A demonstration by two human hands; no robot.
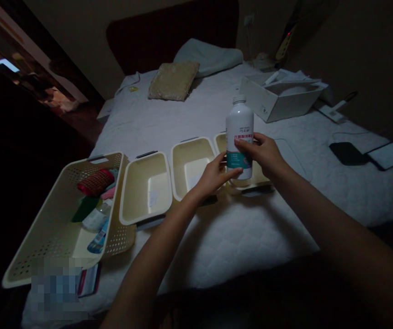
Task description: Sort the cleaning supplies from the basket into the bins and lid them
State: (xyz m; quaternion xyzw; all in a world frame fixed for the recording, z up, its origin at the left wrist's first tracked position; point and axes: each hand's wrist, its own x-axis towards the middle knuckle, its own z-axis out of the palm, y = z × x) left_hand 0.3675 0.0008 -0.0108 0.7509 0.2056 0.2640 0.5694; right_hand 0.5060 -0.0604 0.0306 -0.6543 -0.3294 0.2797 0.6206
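Both hands grip a white plastic bottle with a screw cap and a teal and red label, held upright above the bed. My left hand cups its lower part from the left. My right hand wraps its upper right side, with the fingers across the label. Directly below the bottle lies a cream plastic tray, mostly hidden by my hands. To its left stand two more cream trays in a row.
A perforated cream basket at the left holds a red mesh item and several small bottles. A white quilted bed carries a beige cushion, a pillow, an open white box and dark flat devices.
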